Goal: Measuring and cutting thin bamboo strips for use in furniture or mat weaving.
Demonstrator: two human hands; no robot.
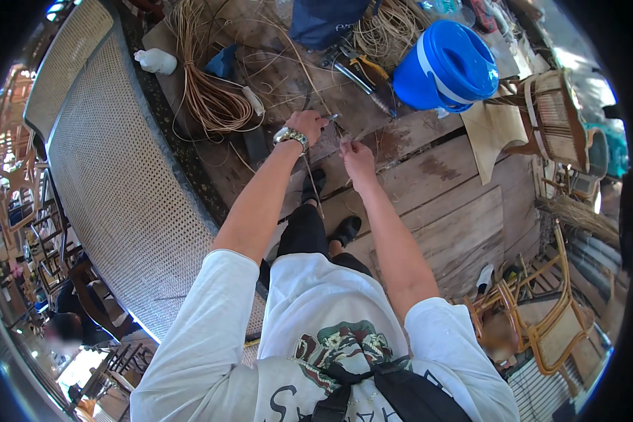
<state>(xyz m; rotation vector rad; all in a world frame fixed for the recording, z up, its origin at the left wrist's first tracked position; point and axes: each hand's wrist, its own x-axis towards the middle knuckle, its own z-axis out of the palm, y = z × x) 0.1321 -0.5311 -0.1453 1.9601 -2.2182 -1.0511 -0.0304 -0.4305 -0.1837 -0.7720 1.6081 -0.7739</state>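
My left hand [308, 126], with a metal watch on its wrist, is closed around a thin cane strand [314, 181] whose tail hangs down toward my feet. At its fingertips shows a small shiny metal piece [333, 117], too small to name. Just to the right and slightly nearer, my right hand [359, 163] has its thumb and finger pinched together; what they grip is too fine to make out. A large coil of brown cane [214, 105] lies left of my hands. Pliers with yellow handles [370, 68] and a metal tool [355, 77] lie beyond them.
A woven cane panel in a dark frame [130, 162] stands along my left. A blue bucket-shaped container [429, 70] stands at the far right on wooden boards [443, 197]. A white bottle [156, 61], a pale cane coil [390, 32] and cane chairs [552, 337] surround the area.
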